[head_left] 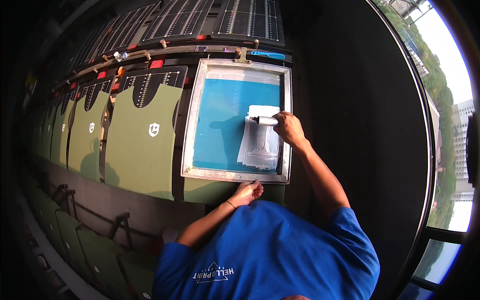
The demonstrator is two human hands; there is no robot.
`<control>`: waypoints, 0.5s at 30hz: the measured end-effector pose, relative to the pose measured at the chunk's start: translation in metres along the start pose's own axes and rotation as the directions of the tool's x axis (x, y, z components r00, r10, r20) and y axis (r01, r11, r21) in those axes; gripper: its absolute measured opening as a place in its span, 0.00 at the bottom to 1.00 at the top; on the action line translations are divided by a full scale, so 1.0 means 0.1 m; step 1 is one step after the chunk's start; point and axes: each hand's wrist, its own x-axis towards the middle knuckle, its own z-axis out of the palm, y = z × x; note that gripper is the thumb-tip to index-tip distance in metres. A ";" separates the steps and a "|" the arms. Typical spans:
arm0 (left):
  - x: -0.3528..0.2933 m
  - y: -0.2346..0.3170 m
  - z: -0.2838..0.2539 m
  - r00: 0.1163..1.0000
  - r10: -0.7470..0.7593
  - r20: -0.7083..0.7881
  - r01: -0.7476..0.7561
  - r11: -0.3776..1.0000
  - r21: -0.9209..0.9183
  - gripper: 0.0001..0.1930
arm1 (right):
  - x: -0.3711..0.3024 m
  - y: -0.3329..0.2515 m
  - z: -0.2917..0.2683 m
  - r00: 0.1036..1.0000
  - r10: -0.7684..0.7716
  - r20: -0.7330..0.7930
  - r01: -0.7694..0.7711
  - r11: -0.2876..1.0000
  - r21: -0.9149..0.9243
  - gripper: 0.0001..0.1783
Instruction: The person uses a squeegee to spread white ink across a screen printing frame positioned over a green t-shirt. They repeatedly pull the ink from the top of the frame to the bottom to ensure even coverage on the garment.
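A screen printing frame (186, 150) with a metal rim and blue mesh lies over an olive green garment panel (200, 192), whose near edge shows below it. My right hand (291, 128) is closed round the grey handle of a squeegee (266, 121), over the right side of the mesh. White ink (260, 150) is smeared in a block under and around the squeegee, partly hidden by it. At the middle of the frame's near rim, my left hand (246, 192) has its fingers curled and grips the edge.
Several olive green panels with white shield prints (145, 135) lie on dark boards to the left. A rail (180, 50) with pegs runs behind the frame, bearing a blue-handled tool (267, 55). More marked boards (247, 20) stand beyond. At right is a window (450, 100).
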 end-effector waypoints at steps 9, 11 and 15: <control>0.03 -0.04 -0.01 0.999 0.018 -0.030 -0.016 0.999 0.045 0.14 | 0.59 0.36 0.16 1.000 -0.020 -0.017 0.019 0.999 -0.034 0.14; 0.02 -0.02 0.01 0.999 0.020 -0.047 -0.017 0.998 0.059 0.14 | 0.47 0.25 0.19 0.999 -0.007 -0.044 0.005 0.999 -0.050 0.13; 0.00 -0.02 -0.01 1.000 0.020 -0.019 -0.019 0.999 0.026 0.15 | -0.11 -0.04 0.22 1.000 0.018 0.007 -0.018 0.999 -0.050 0.14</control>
